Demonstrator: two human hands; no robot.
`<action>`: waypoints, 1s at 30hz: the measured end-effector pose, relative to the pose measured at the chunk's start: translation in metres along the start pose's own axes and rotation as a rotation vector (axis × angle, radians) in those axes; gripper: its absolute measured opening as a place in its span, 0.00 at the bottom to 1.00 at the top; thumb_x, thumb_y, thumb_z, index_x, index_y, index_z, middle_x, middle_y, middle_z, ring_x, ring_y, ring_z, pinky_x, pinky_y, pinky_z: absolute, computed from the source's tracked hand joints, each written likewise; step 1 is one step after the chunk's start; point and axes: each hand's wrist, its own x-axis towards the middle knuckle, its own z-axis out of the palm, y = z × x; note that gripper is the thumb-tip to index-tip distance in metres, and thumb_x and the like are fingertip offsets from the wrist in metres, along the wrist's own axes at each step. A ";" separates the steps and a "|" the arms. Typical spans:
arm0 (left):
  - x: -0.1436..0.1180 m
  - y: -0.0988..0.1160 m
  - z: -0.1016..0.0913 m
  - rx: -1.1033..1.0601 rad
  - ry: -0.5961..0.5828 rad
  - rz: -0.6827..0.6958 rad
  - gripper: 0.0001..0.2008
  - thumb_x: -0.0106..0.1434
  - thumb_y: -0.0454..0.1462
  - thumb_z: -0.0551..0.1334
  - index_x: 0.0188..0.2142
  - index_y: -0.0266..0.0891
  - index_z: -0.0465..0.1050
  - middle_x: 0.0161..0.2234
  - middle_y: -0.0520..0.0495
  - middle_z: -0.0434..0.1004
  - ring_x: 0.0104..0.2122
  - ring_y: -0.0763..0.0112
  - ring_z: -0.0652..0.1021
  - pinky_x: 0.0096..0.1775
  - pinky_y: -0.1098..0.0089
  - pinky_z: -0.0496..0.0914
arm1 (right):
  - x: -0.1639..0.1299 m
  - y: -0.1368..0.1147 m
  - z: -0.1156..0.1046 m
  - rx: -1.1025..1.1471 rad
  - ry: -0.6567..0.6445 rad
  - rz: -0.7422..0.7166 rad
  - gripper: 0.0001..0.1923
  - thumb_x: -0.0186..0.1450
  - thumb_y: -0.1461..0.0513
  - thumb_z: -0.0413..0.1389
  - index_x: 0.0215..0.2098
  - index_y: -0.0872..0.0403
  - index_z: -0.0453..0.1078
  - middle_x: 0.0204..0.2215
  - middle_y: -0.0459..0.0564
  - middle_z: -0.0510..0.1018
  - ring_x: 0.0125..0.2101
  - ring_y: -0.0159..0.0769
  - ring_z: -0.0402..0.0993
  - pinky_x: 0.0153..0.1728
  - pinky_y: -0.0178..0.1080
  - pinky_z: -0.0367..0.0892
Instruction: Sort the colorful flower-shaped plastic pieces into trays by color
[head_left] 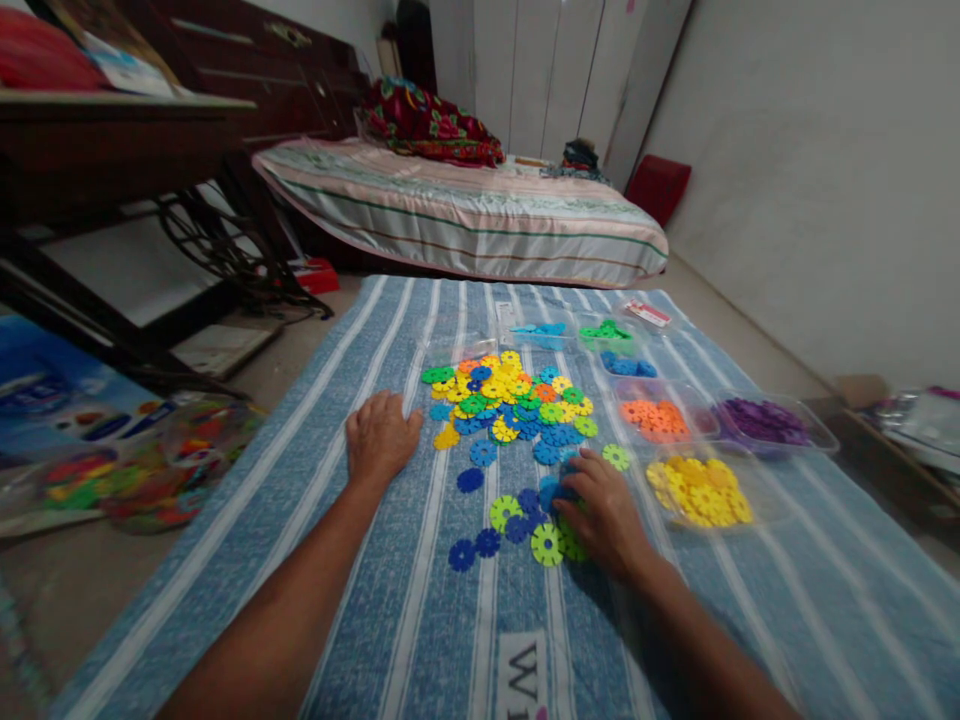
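My left hand rests palm down on the striped cloth, fingers loosely bent, holding nothing that shows. It lies left of a mixed pile of notched plastic discs in yellow, blue, green and orange. My right hand is low over the near side of the pile, its fingers closed on a blue notched disc; its fingertips are partly blurred. Lime green discs lie beside and under that hand. Several dark blue discs are scattered between the hands, nearer to me.
Clear plastic boxes to the right hold yellow discs, orange discs and purple discs. Farther back are dark blue discs, green pieces and light blue pieces. A bed stands beyond the striped cloth.
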 end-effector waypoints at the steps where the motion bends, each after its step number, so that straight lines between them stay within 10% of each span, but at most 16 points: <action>1: 0.000 0.000 0.000 -0.003 0.001 0.001 0.25 0.68 0.43 0.50 0.56 0.29 0.70 0.62 0.29 0.68 0.62 0.47 0.68 0.60 0.50 0.62 | 0.002 0.002 -0.001 0.048 0.004 -0.003 0.03 0.62 0.65 0.61 0.35 0.51 0.75 0.46 0.56 0.80 0.56 0.52 0.70 0.55 0.55 0.67; 6: 0.001 -0.002 0.003 -0.019 0.017 0.005 0.25 0.68 0.44 0.51 0.56 0.30 0.70 0.62 0.30 0.68 0.62 0.47 0.68 0.60 0.49 0.61 | 0.036 0.021 -0.027 0.148 0.004 -0.045 0.05 0.64 0.63 0.59 0.29 0.50 0.72 0.37 0.51 0.81 0.44 0.44 0.78 0.45 0.45 0.73; 13: 0.002 -0.004 0.005 -0.009 0.020 0.009 0.25 0.67 0.45 0.49 0.56 0.32 0.71 0.62 0.31 0.69 0.62 0.48 0.68 0.60 0.50 0.62 | 0.104 0.056 -0.081 -0.239 0.472 0.032 0.07 0.67 0.61 0.55 0.38 0.54 0.75 0.38 0.59 0.80 0.45 0.51 0.74 0.50 0.53 0.68; 21: 0.002 -0.006 0.009 -0.026 0.048 0.009 0.24 0.67 0.45 0.51 0.55 0.35 0.71 0.61 0.32 0.70 0.61 0.49 0.68 0.60 0.50 0.61 | 0.044 0.028 -0.035 -0.193 -0.017 -0.063 0.07 0.67 0.63 0.56 0.33 0.51 0.77 0.43 0.57 0.80 0.53 0.48 0.71 0.54 0.50 0.67; 30: 0.001 -0.004 0.004 -0.004 0.023 0.012 0.25 0.68 0.45 0.49 0.56 0.31 0.70 0.61 0.30 0.69 0.61 0.48 0.68 0.59 0.50 0.62 | 0.021 0.001 -0.017 -0.363 -0.218 0.058 0.04 0.63 0.61 0.64 0.34 0.53 0.77 0.51 0.58 0.78 0.60 0.55 0.65 0.57 0.53 0.66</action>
